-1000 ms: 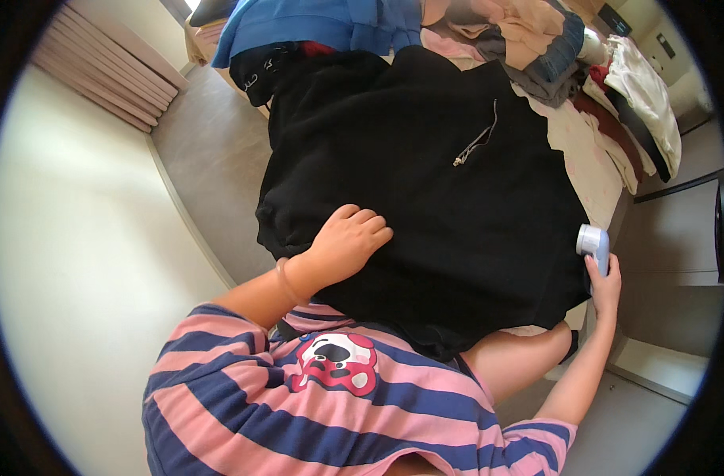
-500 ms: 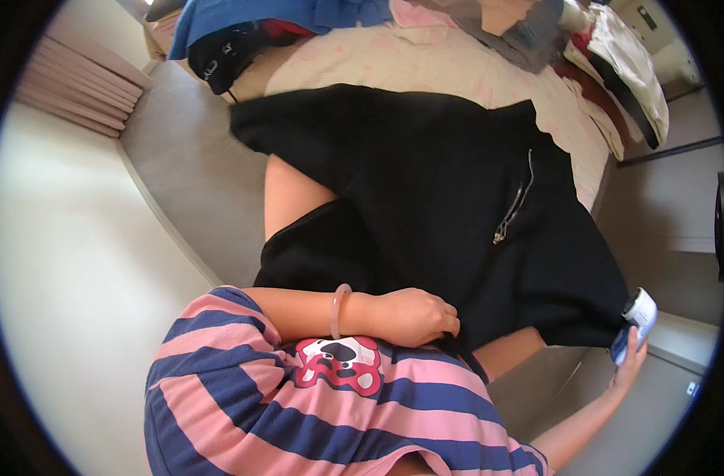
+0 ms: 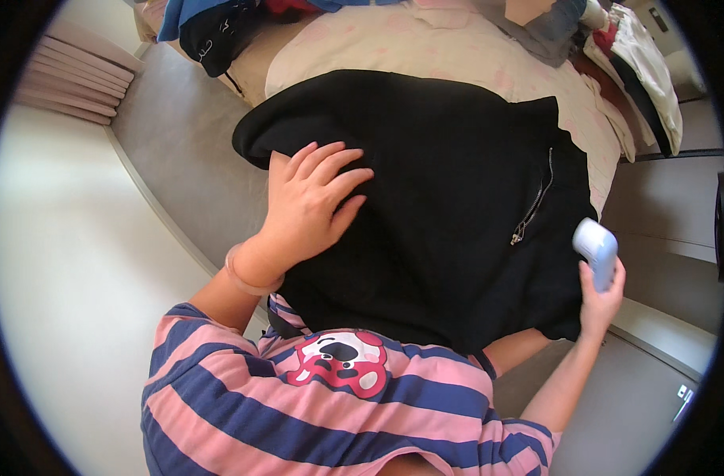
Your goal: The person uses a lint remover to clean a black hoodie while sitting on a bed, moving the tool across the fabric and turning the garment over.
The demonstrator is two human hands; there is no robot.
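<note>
Nearest the camera, a pink-and-navy striped T-shirt [image 3: 322, 412] with a bear print [image 3: 342, 361] is worn, and over the lap a black garment [image 3: 449, 198] is draped, its far edge laid onto the bed. By the left hand [image 3: 318, 194], with a pale bangle [image 3: 247, 274] at its wrist, the garment's left part is covered; the fingers are spread, palm down, and nothing is pinched. Whether the cloth is pressed firmly cannot be told. If it is only lightly touched, the fabric could be dragged or bunched, and slippage toward the floor [image 3: 172, 119] could be caused by the unsupported left fold.

By the right hand [image 3: 600, 297], a white and pale-blue handheld device [image 3: 597, 247], possibly a fabric shaver, is gripped with the fingers closed around its handle. It is held at the garment's right edge; whether contact is made cannot be seen. If it were run over the metal zipper [image 3: 536, 198], set into the cloth nearby, a snag or scrape could be caused; loose folds could likewise be caught.

Farther off, the pale bedspread [image 3: 457, 55] is exposed, with a white garment [image 3: 646, 71] heaped at its right side. Were the black garment pushed forward, that pile could be disturbed.
</note>
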